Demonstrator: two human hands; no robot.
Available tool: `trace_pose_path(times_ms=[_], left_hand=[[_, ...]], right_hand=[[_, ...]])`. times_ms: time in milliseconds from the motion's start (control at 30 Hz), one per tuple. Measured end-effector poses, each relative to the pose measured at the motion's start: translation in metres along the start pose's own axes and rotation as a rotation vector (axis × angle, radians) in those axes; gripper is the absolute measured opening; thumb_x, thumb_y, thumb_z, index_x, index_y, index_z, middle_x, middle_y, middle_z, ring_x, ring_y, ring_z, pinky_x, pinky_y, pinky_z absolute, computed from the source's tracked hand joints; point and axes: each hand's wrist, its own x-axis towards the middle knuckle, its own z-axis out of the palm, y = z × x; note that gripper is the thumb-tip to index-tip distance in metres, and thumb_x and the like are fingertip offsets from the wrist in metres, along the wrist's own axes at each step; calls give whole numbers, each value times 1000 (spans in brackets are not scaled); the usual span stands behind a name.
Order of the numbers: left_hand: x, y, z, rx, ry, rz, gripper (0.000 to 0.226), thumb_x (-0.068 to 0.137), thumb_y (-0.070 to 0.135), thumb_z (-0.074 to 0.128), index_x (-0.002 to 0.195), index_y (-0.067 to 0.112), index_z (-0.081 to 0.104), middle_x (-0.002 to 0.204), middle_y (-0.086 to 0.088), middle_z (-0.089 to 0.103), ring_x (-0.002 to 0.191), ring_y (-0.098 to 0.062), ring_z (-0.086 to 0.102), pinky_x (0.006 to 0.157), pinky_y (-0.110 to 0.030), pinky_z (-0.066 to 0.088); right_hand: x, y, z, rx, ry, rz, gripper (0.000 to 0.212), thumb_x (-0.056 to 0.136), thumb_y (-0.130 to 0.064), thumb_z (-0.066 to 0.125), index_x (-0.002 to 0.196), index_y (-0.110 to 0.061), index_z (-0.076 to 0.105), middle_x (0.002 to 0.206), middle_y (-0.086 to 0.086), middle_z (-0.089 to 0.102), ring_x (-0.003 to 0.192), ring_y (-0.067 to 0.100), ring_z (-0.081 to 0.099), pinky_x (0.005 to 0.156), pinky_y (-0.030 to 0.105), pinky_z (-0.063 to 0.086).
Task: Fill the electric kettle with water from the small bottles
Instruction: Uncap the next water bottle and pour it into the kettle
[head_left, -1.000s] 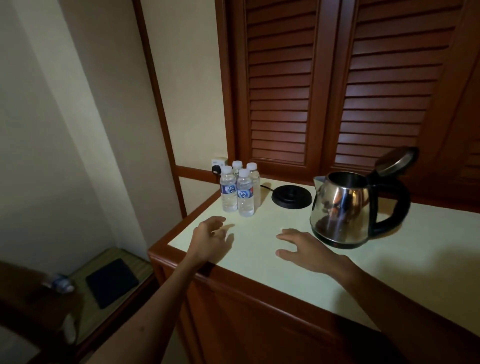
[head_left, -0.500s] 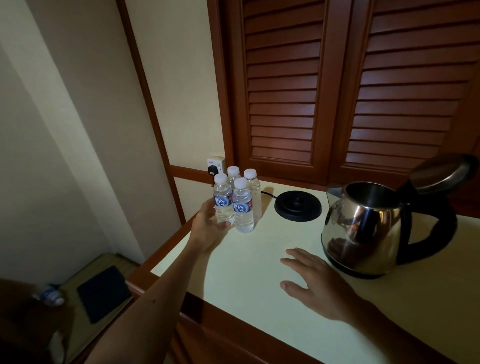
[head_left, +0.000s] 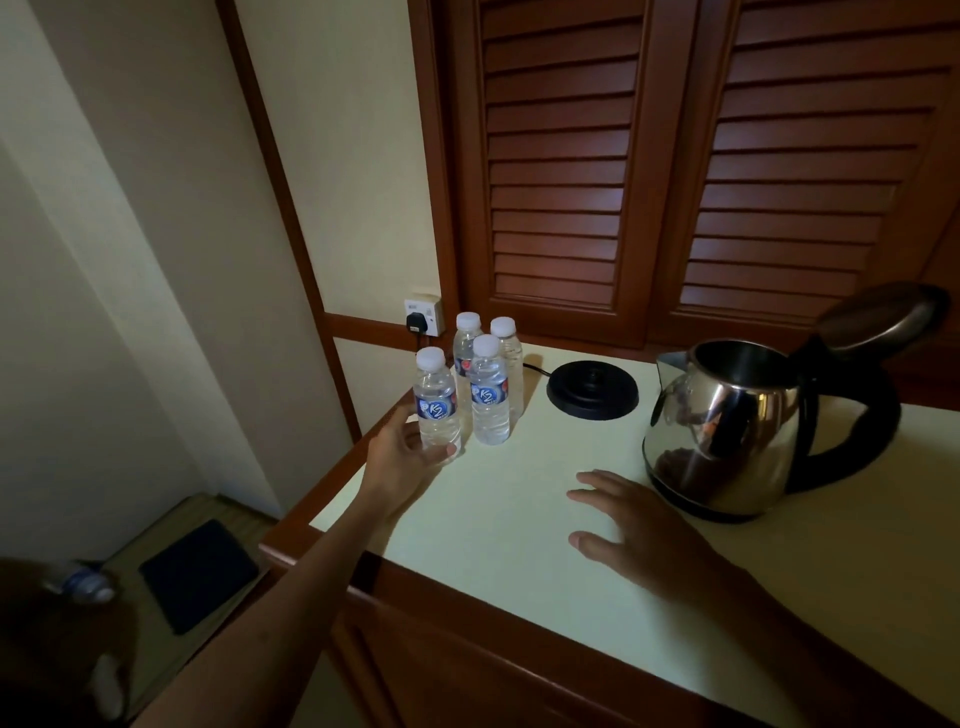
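- Four small bottles stand in a tight cluster at the far left corner of the pale countertop (head_left: 519, 519), all upright, all with white caps on and clear water inside.
- Nearest of them, the front-left bottle (head_left: 436, 405) carries a blue label with white lettering; the left hand (head_left: 402, 457) has its fingers curled round the lower body, thumb tip showing at the base on the right side.
- Just beside it stands the front-right bottle (head_left: 489, 397) with the same blue label, and the two rear bottles (head_left: 467, 338) (head_left: 506, 340) sit close behind, partly hidden.
- Over on the right of the counter sits the electric kettle (head_left: 727, 431), a rounded, polished steel body with a dark band at the bottom, a black loop handle on its right and a small pointed spout facing left.
- Its lid (head_left: 883, 317) is tipped back and up, leaving the mouth wide open; the inside looks dark.
- Between bottles and kettle, well apart from the kettle, lies the black round base (head_left: 592, 389), its cord running left behind the bottles toward a wall socket (head_left: 425, 316) with a black plug in it.
- The right hand (head_left: 639, 530) lies flat and relaxed on the counter, fingers spread, holding nothing, just in front of the kettle.
- Dark louvred wooden doors (head_left: 675, 156) rise behind the counter.
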Motion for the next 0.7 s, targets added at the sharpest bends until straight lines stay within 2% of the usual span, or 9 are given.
trace_pose_path(times_ms=[67, 167, 233, 333, 400, 467, 567, 633, 700], left_hand=[[-16, -2, -5, 3, -13, -2, 66, 77, 19, 83, 134, 24, 50, 116, 12, 64, 104, -11, 64, 77, -18, 52], [-38, -1, -7, 7, -64, 0, 63, 77, 19, 83, 132, 23, 51, 120, 8, 65, 104, -11, 64, 75, -16, 53], [-48, 0, -4, 11, -92, -1, 64, 76, 22, 84, 131, 24, 51, 122, 5, 67, 105, -13, 66, 79, -23, 56], [-65, 6, 4, -43, -124, 5, 65, 75, 22, 85, 131, 26, 51, 120, 4, 69, 103, -10, 67, 82, -24, 56], [-78, 12, 10, -107, -148, 23, 67, 77, 19, 84, 132, 28, 48, 116, 9, 67, 100, -4, 66, 81, -18, 54], [-89, 17, 17, -159, -149, 64, 65, 78, 15, 82, 131, 31, 46, 111, 17, 64, 97, 4, 63, 77, -12, 53], [-97, 18, 24, -218, -128, 104, 64, 78, 11, 82, 130, 29, 48, 114, 8, 69, 98, -4, 68, 77, -15, 55], [-98, 19, 25, -233, -131, 108, 65, 77, 10, 83, 130, 28, 50, 113, 1, 72, 96, -7, 70, 78, -18, 56], [-97, 21, 23, -250, -146, 100, 65, 76, 10, 83, 129, 28, 50, 110, 2, 73, 94, -6, 71, 76, -18, 56]], right_hand=[[0, -5, -4, -15, -19, 9, 60, 80, -58, 55, 136, -35, 48, 150, -21, 32, 138, -7, 19, 114, 23, 18], [-3, -15, -9, -3, -24, 33, 71, 74, -65, 45, 135, -31, 51, 149, -17, 36, 139, -2, 24, 115, 30, 22], [-6, -18, -10, 11, -9, 50, 75, 71, -70, 41, 133, -30, 53, 147, -16, 38, 138, -1, 26, 116, 32, 24], [-10, -19, -8, 7, 12, 67, 66, 77, -66, 49, 131, -28, 54, 144, -13, 45, 134, 1, 33, 114, 34, 29], [-10, -27, -10, 73, 32, 99, 52, 85, -51, 59, 131, -27, 54, 140, -10, 50, 128, 2, 41, 111, 31, 32], [-3, -44, -17, 169, 101, 107, 43, 89, -38, 62, 130, -25, 55, 132, -10, 56, 118, 3, 51, 103, 28, 40], [12, -86, -35, 241, 262, 20, 37, 90, -28, 63, 125, -17, 60, 113, -11, 61, 101, 7, 61, 86, 28, 52], [24, -115, -49, 226, 313, -53, 34, 91, -30, 62, 122, -16, 62, 103, -7, 65, 90, 9, 63, 75, 25, 51], [36, -138, -63, 144, 282, -55, 34, 91, -40, 59, 116, -18, 65, 90, -7, 63, 77, 4, 58, 65, 24, 44]])
